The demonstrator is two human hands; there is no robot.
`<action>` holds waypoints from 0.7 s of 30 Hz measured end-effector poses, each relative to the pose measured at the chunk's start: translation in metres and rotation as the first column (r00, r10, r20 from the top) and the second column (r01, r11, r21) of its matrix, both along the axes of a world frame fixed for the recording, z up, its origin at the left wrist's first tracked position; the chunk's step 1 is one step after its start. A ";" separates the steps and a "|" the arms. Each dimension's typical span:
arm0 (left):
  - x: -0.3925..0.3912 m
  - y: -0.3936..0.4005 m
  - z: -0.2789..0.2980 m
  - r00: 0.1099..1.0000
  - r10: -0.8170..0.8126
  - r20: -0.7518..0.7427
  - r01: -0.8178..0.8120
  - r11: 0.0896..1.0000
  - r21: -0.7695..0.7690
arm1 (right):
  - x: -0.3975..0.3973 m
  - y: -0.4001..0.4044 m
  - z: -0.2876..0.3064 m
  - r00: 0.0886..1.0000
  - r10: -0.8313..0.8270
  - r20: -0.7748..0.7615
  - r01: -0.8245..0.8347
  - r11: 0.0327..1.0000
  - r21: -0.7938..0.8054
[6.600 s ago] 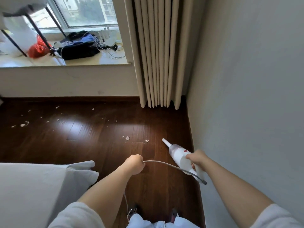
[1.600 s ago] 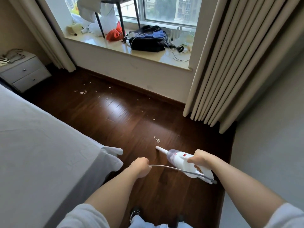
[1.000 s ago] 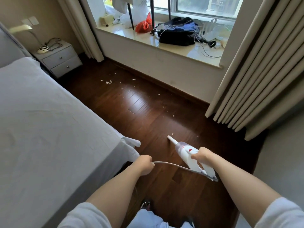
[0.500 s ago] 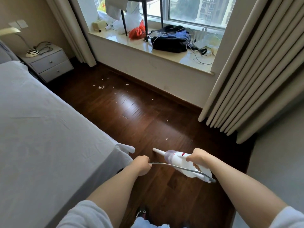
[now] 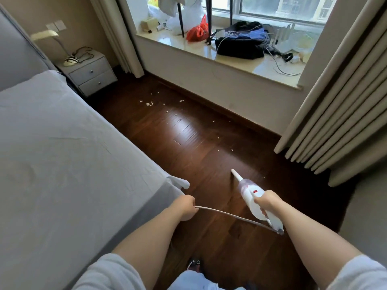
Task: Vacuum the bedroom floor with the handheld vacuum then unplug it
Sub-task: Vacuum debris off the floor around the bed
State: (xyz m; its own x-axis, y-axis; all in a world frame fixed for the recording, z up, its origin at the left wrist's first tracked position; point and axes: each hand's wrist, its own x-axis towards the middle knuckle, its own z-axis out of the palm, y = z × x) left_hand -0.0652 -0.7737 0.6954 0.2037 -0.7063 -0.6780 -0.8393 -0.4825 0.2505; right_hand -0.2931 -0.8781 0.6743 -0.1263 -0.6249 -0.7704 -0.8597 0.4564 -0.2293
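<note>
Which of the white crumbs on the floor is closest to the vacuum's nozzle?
The tiny crumb just right of the vacuum nozzle; all the others lie farther toward the window.

Left hand (image 5: 185, 206) hides where the cord (image 5: 228, 215) leads.

No readable text, labels, brands, numbers or signs appeared anywhere. The handheld vacuum (image 5: 250, 194) carried only a small red mark, too small to tell whether it was a button or a logo.
</note>
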 end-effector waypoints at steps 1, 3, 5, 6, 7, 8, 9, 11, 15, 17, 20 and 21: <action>0.000 0.001 -0.001 1.000 -0.003 -0.001 0.003 1.000 0.003 | 0.000 0.000 -0.001 1.000 -0.015 0.019 0.016 1.000 -0.015; -0.002 0.000 -0.003 1.000 -0.006 -0.010 0.006 1.000 0.008 | 0.000 0.001 0.002 1.000 -0.003 0.029 0.003 1.000 -0.025; -0.003 -0.003 -0.005 1.000 -0.010 -0.026 0.011 1.000 0.012 | 0.000 0.001 0.006 0.999 0.032 0.019 -0.031 0.999 -0.040; -0.003 -0.005 -0.005 0.999 -0.015 -0.029 0.016 1.000 0.011 | -0.001 0.001 0.009 0.999 0.045 0.017 -0.045 0.998 -0.046; -0.004 -0.007 -0.005 0.999 -0.022 -0.029 0.022 1.000 0.009 | -0.002 0.000 0.012 0.998 0.052 0.021 -0.051 0.997 -0.049; -0.005 -0.009 -0.006 0.999 -0.031 -0.029 0.032 0.999 0.006 | -0.003 -0.001 0.014 0.998 0.052 0.029 -0.051 0.998 -0.049; -0.006 -0.010 -0.006 0.999 -0.037 -0.030 0.037 0.999 0.005 | -0.004 -0.002 0.015 0.998 0.053 0.036 -0.051 0.998 -0.044; -0.009 -0.012 -0.008 0.998 -0.046 -0.042 0.046 0.999 0.001 | -0.003 -0.004 0.018 0.997 0.066 0.039 -0.065 0.998 -0.014; -0.004 -0.016 -0.009 0.998 -0.042 -0.050 0.041 0.999 -0.014 | 0.010 -0.004 0.018 0.995 0.091 0.030 -0.091 0.996 0.007; 0.003 -0.017 -0.008 0.998 -0.032 -0.044 0.032 0.999 -0.018 | 0.018 -0.003 0.017 0.995 0.095 0.017 -0.095 0.995 -0.021; 0.015 -0.016 -0.008 0.999 -0.011 -0.040 0.010 1.000 -0.029 | 0.029 -0.003 0.016 0.994 0.107 0.011 -0.106 0.993 -0.060; 0.019 -0.015 -0.008 0.999 -0.005 -0.042 0.004 1.000 -0.031 | 0.034 -0.004 0.015 0.995 0.104 0.006 -0.104 0.993 -0.064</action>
